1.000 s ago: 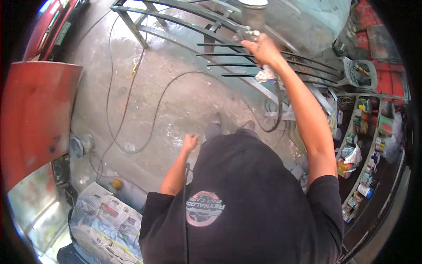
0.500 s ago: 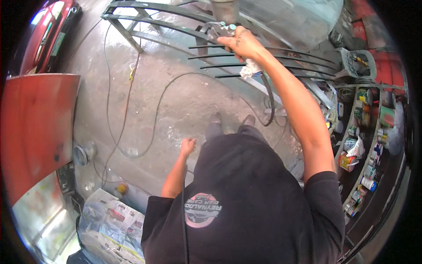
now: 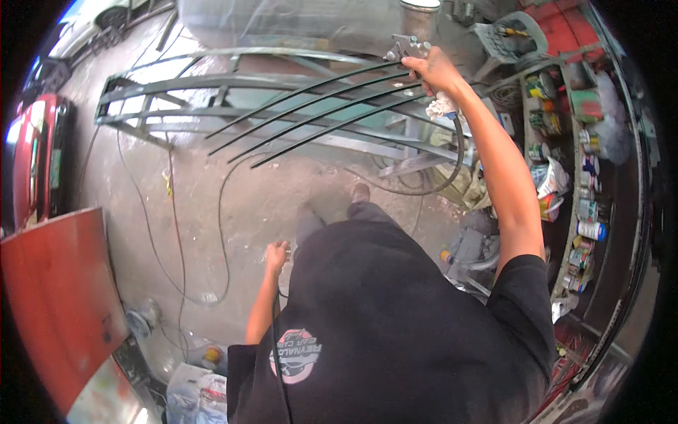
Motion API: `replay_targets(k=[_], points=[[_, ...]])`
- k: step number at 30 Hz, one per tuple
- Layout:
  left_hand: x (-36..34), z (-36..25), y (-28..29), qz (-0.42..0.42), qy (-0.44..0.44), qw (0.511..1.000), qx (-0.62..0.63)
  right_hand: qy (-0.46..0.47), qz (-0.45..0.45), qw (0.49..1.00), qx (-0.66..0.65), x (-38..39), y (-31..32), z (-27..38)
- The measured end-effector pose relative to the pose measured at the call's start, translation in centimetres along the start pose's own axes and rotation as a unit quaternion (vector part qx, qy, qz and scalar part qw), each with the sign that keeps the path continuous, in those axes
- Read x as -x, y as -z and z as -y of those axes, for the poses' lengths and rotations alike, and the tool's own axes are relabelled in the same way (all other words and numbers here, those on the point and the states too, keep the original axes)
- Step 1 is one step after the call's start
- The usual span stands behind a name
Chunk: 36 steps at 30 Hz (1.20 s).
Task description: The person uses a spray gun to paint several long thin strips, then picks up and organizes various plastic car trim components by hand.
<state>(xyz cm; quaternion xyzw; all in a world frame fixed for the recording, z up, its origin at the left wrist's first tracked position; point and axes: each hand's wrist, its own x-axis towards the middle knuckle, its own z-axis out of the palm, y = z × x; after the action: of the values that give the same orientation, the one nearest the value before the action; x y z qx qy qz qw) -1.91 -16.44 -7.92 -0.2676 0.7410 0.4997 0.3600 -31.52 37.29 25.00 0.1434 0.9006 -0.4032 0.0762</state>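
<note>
Black strips, four, long axes eight-to-two, toward eight o'clock from my nearer right hand, gripping spray gun; left hand: viewed remotely, cannot tell.

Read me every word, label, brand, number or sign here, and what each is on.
Shirt: lettering in a round red-and-grey print; I don't copy out printed words.
Cans at right: coloured labels, too small to read.
Red car: pale plate, too blurred to read.
Wrapping at lower left: printed patches, too blurred to read.
Spray gun in the right hand: no lettering I can make out.
</note>
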Motion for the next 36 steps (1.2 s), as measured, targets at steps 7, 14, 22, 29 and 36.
replay_targets(k=[7, 14, 22, 29, 36], points=[[1.8, -3.5, -5.5, -0.002, -0.057, 0.996, -0.075, -0.052, -0.086, 0.995, 0.009, -2.0, 9.9, -8.1], [4.5, -4.8, -7.9, -0.012, -0.006, 1.000, -0.028, -0.100, -0.157, 0.982, 0.015, -3.1, 17.1, -13.7], [6.2, -5.5, -9.2, -0.006, -0.048, 0.998, -0.029, -0.143, -0.269, 0.936, 0.177, -1.5, 19.4, -18.3], [5.0, -8.1, -9.5, 0.009, -0.033, 0.996, -0.085, -0.100, -0.118, 0.988, 0.004, 3.3, 13.2, -15.3], [2.5, -9.3, -10.1, 0.042, -0.013, 0.996, -0.079, 0.012, 0.021, 0.995, -0.097, 7.2, 6.1, -9.4]])
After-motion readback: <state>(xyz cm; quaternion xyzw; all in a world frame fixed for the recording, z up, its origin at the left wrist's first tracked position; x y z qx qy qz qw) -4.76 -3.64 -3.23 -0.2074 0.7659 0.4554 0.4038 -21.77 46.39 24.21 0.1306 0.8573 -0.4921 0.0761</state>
